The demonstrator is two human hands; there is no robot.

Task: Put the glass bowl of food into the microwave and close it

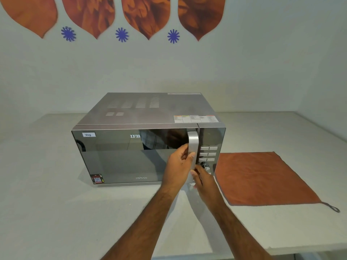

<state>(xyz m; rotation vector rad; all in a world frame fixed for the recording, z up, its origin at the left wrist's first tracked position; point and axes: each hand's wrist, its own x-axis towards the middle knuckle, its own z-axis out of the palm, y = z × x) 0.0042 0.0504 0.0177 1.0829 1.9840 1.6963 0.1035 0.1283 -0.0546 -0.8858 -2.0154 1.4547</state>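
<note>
A pale counter (56,212) runs under both forearms and out to either side of the hands, ending at a light wall (262,62) beyond them that carries orange leaf-shaped decals (146,15) and small blue starburst marks (122,34) high above. Straight ahead of the hands stands the microwave (142,113), its dark mirrored door (120,162) flush with the body and stretching away to the left of the left hand. To the right of the right hand, near the microwave's front corner, an orange cloth (262,177) lies flat on the counter with a dark loop at its near right corner. The vertical silver door handle (193,145) is grasped by the left hand (178,166), fingers curled behind it and thumb across its front. The right hand (202,177) sits just below and touches the handle's lower end; whether it grips cannot be told. Right of the handle are rows of buttons (208,153) and a dial (206,167), too small to read. The door reads "IFB" at top centre, "25PM2S" low down, and "Veg" on a white label (88,134) far left; a red QR sticker (97,178) sits at the lower left corner. The glass bowl of food cannot be seen anywhere.
</note>
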